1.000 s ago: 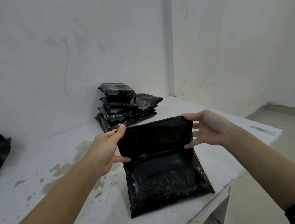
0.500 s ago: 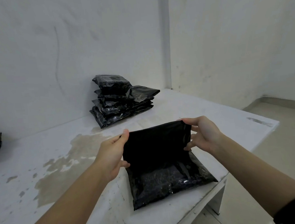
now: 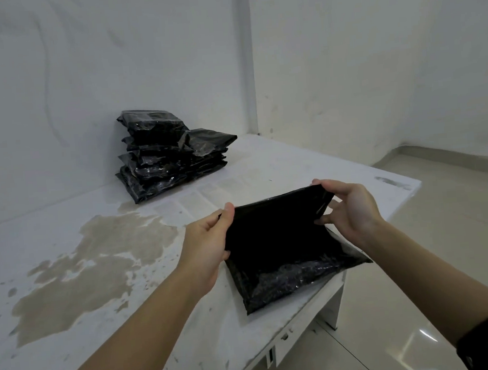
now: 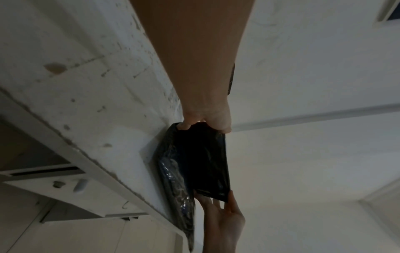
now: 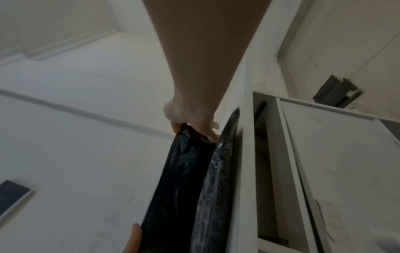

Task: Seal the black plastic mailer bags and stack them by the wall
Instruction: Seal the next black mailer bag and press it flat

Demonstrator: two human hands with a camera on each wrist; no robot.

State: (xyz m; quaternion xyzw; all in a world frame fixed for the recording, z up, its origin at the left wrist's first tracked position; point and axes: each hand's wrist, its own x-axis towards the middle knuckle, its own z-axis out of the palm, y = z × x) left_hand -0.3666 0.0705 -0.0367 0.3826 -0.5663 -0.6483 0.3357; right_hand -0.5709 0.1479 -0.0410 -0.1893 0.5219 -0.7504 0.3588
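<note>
Partly, both hands (image 3: 206, 240) hide the mailer's (image 3: 285, 248) flap corners.

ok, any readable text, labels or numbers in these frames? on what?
None readable.
Mailer bag held up by its flap in both hands: plain black, no label visible.
Stack of sealed bags by the wall: glossy black, no print legible.
Table: faint column-like marks, too blurred to read.
</note>
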